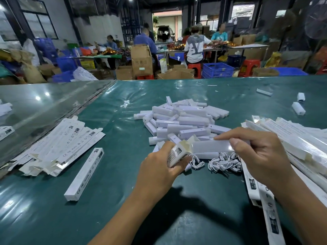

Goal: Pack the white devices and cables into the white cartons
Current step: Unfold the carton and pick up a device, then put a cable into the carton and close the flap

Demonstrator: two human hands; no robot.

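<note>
- Where the two forearms meet low in the view, the left hand (pixel 160 167) grips a white carton (pixel 177 153) by its printed end, fingers curled round it, open flap facing right.
- Right hand (pixel 254 152) pinches a white device (pixel 210 146) between thumb and forefinger; the device's left end sits at the carton's mouth, how far in cannot be told.
- Just below the device: a tangle of white cables (pixel 223 163) on the green worktop (pixel 123 156).
- Right edge: a stack of flat cartons (pixel 290 142) under the right wrist.
- Left of the hands: one closed carton (pixel 84 174) lying alone; beyond it a loose heap of cartons (pixel 60 144).
- Behind the hands: a pile of white devices (pixel 182 119).
- Far right: a few stray devices (pixel 298 108).
- Background: people seated at tables, blue crates (pixel 217 69), cardboard boxes (pixel 141 61).
</note>
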